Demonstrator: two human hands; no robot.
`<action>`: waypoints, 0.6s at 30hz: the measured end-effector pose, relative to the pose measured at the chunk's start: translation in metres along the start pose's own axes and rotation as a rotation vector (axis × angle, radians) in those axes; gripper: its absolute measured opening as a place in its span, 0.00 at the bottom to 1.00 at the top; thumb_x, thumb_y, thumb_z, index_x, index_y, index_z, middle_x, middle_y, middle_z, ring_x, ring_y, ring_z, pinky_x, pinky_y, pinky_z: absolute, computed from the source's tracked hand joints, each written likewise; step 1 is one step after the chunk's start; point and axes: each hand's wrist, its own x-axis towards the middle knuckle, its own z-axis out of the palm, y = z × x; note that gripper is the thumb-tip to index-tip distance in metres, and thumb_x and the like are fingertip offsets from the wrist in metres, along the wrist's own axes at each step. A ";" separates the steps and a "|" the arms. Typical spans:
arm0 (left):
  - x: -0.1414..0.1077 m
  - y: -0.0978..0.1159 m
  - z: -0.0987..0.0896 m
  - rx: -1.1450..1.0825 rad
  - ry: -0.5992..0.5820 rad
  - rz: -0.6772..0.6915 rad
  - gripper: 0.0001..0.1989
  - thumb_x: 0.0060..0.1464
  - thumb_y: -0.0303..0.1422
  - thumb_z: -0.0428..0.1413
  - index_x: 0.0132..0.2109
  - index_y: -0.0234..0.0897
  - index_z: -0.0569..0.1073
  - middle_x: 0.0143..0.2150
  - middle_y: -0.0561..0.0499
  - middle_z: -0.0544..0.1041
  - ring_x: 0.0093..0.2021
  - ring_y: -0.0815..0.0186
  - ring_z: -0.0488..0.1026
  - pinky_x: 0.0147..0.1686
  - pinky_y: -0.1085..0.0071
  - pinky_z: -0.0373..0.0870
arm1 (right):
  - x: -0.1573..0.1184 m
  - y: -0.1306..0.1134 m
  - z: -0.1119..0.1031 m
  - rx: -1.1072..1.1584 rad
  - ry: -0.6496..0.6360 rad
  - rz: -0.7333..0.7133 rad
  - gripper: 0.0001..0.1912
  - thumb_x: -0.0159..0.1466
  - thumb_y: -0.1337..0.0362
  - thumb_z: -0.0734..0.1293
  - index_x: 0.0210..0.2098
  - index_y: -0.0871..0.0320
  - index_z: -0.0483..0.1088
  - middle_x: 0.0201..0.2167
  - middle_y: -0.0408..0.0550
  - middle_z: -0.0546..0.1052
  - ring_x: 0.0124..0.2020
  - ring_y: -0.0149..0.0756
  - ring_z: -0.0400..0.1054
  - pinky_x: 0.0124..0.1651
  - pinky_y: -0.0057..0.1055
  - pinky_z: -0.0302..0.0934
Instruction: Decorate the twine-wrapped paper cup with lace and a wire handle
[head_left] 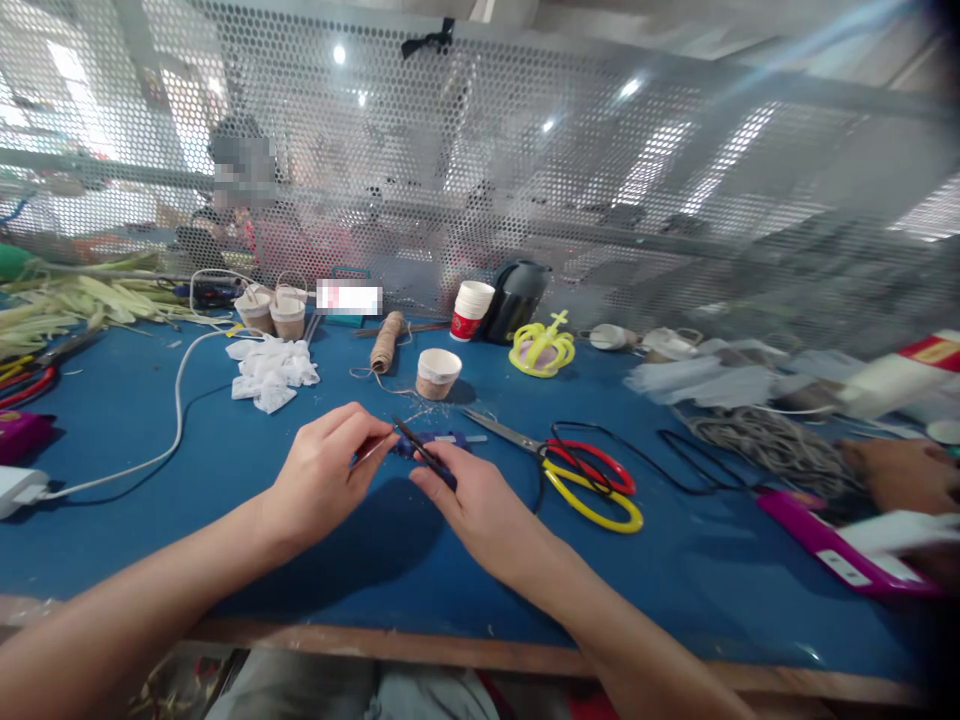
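Observation:
My left hand [330, 470] is closed, pinching a thin brownish strand [373, 449] whose kind is hard to make out. Beside it my right hand [480, 500] grips a slim black pair of tweezers [424, 452], its tip close to the left fingertips. Behind the right fingers lies a blue tool [442, 440], partly hidden. Large scissors [570, 470] with one red and one yellow handle rest just right of that hand. Farther back stands a small twine-wrapped cup [439, 373] with a white rim, next to a spool of brown twine [387, 342].
A yellow crown-shaped piece [541, 348], stacked paper cups [471, 308] and a dark jug [517, 300] stand at the back. White lace [274, 370] lies left, near a white cable [180, 400]. At right are grey cord [757, 445], a purple power strip [817, 545] and another person's hand [904, 475].

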 end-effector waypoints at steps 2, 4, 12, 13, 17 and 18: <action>0.003 0.004 -0.003 -0.402 -0.105 -0.394 0.07 0.50 0.33 0.53 0.28 0.34 0.68 0.23 0.52 0.70 0.22 0.72 0.64 0.23 0.75 0.61 | 0.000 0.003 0.000 -0.049 0.037 -0.061 0.18 0.62 0.53 0.56 0.40 0.61 0.65 0.36 0.54 0.73 0.37 0.41 0.68 0.39 0.35 0.61; 0.006 0.008 -0.006 -0.894 -0.271 -0.732 0.10 0.48 0.36 0.55 0.26 0.33 0.67 0.21 0.53 0.67 0.19 0.75 0.61 0.19 0.76 0.59 | 0.000 0.006 -0.002 -0.095 0.080 -0.150 0.21 0.62 0.51 0.55 0.41 0.63 0.64 0.35 0.56 0.72 0.37 0.42 0.67 0.39 0.36 0.61; 0.007 0.010 -0.008 -1.047 -0.275 -0.803 0.11 0.44 0.36 0.58 0.26 0.33 0.67 0.18 0.55 0.66 0.17 0.76 0.58 0.18 0.77 0.57 | 0.004 0.007 -0.008 -0.073 0.092 -0.239 0.26 0.61 0.47 0.53 0.44 0.63 0.63 0.36 0.56 0.71 0.37 0.41 0.66 0.40 0.37 0.61; 0.006 0.009 -0.008 -0.843 -0.186 -0.678 0.09 0.46 0.35 0.56 0.26 0.33 0.68 0.20 0.54 0.67 0.19 0.75 0.61 0.20 0.77 0.59 | 0.004 0.004 -0.008 -0.028 0.044 -0.199 0.25 0.61 0.49 0.53 0.45 0.63 0.63 0.37 0.55 0.71 0.38 0.40 0.66 0.41 0.36 0.61; 0.001 0.001 -0.006 -0.082 0.039 -0.058 0.04 0.50 0.29 0.53 0.29 0.34 0.69 0.24 0.53 0.71 0.25 0.73 0.66 0.25 0.77 0.62 | 0.002 -0.003 -0.006 0.117 -0.084 -0.087 0.21 0.64 0.53 0.53 0.46 0.62 0.63 0.39 0.53 0.72 0.40 0.37 0.66 0.43 0.34 0.60; 0.001 -0.001 -0.005 0.026 0.064 0.056 0.04 0.51 0.27 0.52 0.29 0.34 0.69 0.24 0.53 0.71 0.25 0.73 0.66 0.26 0.77 0.62 | 0.001 -0.003 -0.005 0.126 -0.087 -0.071 0.20 0.64 0.54 0.53 0.45 0.62 0.64 0.40 0.53 0.72 0.41 0.37 0.67 0.43 0.34 0.60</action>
